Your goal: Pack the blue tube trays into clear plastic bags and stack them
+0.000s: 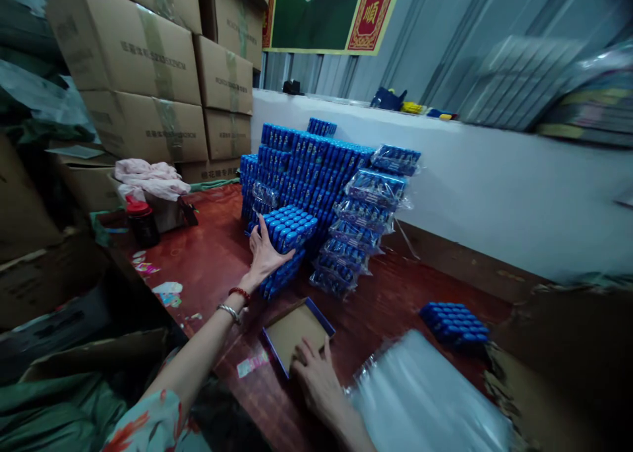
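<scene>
My left hand (267, 257), with bracelets on its wrist, has its thumb and fingers spread around the near side of a block of blue capped items (291, 227) on top of a stack. Beside it rise tall rows of the same blue items (311, 175). To their right leans a pile of plastic-wrapped blue packs (353, 227). A shallow open box (299, 330) with blue edges lies on the red table (212, 234). My right hand (314, 369) rests at the box's near right side, fingers apart over its rim; its fingertips are slightly blurred.
Clear plastic bags (430, 399) lie at the front right, with a small blue block (455, 323) behind them. A dark bottle with a red lid (142, 221) stands left, near pink cloth (151, 178). Cardboard cartons (143, 56) are stacked at the back left.
</scene>
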A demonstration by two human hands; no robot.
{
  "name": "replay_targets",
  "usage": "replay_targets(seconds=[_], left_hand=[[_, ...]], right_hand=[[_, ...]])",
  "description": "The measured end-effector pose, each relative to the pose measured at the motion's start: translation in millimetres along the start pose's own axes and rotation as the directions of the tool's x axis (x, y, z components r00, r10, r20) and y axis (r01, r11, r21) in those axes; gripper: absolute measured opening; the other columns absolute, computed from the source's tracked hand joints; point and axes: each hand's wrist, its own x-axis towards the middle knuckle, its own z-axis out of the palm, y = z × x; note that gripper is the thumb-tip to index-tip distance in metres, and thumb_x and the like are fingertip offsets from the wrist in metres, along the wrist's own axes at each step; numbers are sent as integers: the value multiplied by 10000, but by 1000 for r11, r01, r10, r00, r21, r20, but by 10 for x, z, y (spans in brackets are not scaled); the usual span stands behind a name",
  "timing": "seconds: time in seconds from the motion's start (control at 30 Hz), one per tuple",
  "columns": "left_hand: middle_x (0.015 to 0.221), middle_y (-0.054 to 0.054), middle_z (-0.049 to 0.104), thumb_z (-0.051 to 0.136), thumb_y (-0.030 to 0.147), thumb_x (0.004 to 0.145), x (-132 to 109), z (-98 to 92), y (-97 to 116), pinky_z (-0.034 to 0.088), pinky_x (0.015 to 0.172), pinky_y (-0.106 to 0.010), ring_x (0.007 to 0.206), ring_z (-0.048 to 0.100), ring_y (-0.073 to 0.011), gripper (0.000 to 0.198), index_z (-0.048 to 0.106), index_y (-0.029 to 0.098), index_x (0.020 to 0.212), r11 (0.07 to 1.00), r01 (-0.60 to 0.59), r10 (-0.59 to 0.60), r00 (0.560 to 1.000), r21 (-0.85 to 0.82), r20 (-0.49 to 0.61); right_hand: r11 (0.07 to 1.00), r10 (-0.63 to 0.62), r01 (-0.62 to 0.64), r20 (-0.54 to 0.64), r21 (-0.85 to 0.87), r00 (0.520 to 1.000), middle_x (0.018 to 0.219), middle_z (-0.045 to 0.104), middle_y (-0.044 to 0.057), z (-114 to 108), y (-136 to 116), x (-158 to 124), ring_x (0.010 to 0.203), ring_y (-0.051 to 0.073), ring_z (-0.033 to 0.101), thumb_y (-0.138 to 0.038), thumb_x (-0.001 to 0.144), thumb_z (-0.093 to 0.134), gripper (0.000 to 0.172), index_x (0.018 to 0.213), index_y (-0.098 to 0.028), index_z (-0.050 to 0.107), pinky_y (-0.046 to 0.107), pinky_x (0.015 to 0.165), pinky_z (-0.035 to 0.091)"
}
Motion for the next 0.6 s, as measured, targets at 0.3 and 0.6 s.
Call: replay_targets(seconds=[0.3, 0.6], left_hand=[[1305, -126, 226, 769, 438, 549, -380, -217, 150, 251, 1083, -572, 1294, 251, -363, 1275, -79, 232, 1478, 998, -32, 25, 993, -59, -113], [1417, -179, 189, 739, 472, 573, -1509, -406, 212, 349, 1055, -554, 1309, 311, -375, 1226, -72, 209, 1454, 999, -21, 24, 997, 30, -76]], right_hand=[[546, 811, -770, 21, 329, 584, 1113, 601, 229, -55, 217, 416, 1043, 342, 595, -357, 815, 492, 641, 1353, -51, 327, 461, 840, 449], [461, 709, -549, 83, 697, 701, 907, 670, 68, -138, 419, 725, 650, 178, 654, -271, 784, 429, 363, 1133, -180, 470, 262, 543, 494]])
